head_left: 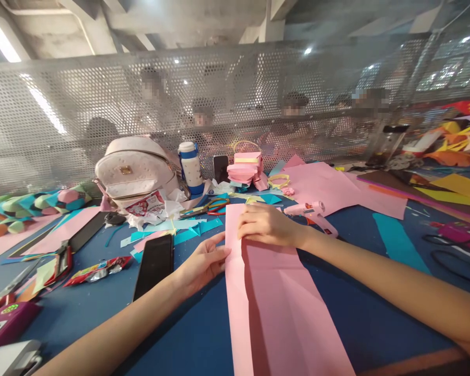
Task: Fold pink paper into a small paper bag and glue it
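Note:
A long sheet of pink paper (282,303) lies lengthwise in front of me, its left side folded over into a narrow strip. My left hand (206,261) pinches the left folded edge, thumb on top and fingers partly beneath. Farther up, my right hand (266,224) presses on the fold near the far end, its fingers bent and close together over the paper. A pink glue gun (313,213) lies just beyond my right wrist. Left of my left hand is a black phone (154,266), flat on the blue table (196,334).
A pale backpack (137,169), a white-and-blue bottle (190,169) and a pink paper bag (246,169) stand along a perforated metal screen (235,73). Paper scraps, pliers (207,208) and a snack wrapper (97,270) lie around. Larger pink sheets (325,183) cover the back right. People sit behind the screen.

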Action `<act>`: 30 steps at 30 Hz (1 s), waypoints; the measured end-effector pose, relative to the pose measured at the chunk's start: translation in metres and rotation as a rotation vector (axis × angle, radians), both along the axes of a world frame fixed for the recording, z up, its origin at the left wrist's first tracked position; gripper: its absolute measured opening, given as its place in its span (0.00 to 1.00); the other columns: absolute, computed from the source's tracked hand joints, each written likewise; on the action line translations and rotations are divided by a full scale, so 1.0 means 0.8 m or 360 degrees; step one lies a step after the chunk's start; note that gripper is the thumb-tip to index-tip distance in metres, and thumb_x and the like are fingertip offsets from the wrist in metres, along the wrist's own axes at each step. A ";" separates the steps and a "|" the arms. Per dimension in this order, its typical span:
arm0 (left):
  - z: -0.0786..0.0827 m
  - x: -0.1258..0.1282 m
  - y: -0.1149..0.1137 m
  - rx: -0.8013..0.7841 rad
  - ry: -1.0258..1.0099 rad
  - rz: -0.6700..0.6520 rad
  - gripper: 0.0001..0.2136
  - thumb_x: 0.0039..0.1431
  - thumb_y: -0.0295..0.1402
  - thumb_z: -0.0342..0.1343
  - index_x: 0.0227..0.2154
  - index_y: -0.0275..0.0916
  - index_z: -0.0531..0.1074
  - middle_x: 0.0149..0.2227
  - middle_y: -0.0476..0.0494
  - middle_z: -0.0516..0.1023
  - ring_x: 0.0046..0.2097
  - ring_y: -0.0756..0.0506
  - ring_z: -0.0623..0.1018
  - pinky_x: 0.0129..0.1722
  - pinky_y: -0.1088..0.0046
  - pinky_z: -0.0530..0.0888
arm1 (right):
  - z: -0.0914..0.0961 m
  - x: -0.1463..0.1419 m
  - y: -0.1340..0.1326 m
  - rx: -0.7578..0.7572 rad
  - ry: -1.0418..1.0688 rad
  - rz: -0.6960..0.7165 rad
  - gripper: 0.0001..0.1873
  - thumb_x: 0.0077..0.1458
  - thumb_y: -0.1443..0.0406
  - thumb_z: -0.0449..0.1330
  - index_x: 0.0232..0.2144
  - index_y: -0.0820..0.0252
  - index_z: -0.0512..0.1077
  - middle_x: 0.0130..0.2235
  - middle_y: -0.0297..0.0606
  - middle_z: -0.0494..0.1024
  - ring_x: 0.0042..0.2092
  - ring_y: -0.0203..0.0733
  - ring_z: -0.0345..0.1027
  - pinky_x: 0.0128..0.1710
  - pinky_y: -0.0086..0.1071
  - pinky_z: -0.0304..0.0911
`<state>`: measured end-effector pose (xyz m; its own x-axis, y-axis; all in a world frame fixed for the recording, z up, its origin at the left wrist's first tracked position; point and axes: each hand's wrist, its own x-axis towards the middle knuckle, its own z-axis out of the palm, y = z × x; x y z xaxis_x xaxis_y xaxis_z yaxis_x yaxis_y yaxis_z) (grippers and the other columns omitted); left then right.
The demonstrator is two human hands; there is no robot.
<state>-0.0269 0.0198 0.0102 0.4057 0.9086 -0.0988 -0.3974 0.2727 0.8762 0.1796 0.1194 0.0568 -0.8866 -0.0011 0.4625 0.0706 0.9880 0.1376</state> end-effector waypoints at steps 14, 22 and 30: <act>0.003 0.006 -0.007 0.0217 0.0158 0.0015 0.34 0.56 0.37 0.65 0.63 0.42 0.60 0.41 0.39 0.82 0.41 0.44 0.81 0.41 0.73 0.73 | -0.016 -0.007 -0.008 -0.0018 -0.0022 -0.0021 0.18 0.70 0.62 0.47 0.37 0.58 0.75 0.39 0.41 0.77 0.42 0.42 0.65 0.43 0.36 0.57; 0.004 0.010 -0.007 0.0325 0.0223 -0.0049 0.26 0.56 0.37 0.64 0.57 0.40 0.69 0.44 0.38 0.81 0.44 0.42 0.80 0.45 0.71 0.72 | -0.007 -0.017 -0.019 -0.0444 -0.0022 -0.0248 0.10 0.62 0.59 0.60 0.33 0.59 0.74 0.35 0.36 0.75 0.39 0.42 0.62 0.41 0.34 0.57; 0.006 0.011 -0.009 0.0180 0.0192 -0.0032 0.21 0.58 0.36 0.61 0.54 0.38 0.73 0.45 0.38 0.81 0.47 0.42 0.78 0.49 0.71 0.71 | 0.004 -0.021 -0.034 -0.0593 0.0065 -0.0440 0.11 0.55 0.60 0.67 0.29 0.59 0.71 0.33 0.34 0.73 0.39 0.42 0.63 0.44 0.35 0.57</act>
<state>-0.0183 0.0127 0.0147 0.4156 0.9084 -0.0451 -0.2831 0.1763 0.9427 0.1627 0.0926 0.0602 -0.8112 0.4054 0.4214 0.3361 0.9130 -0.2313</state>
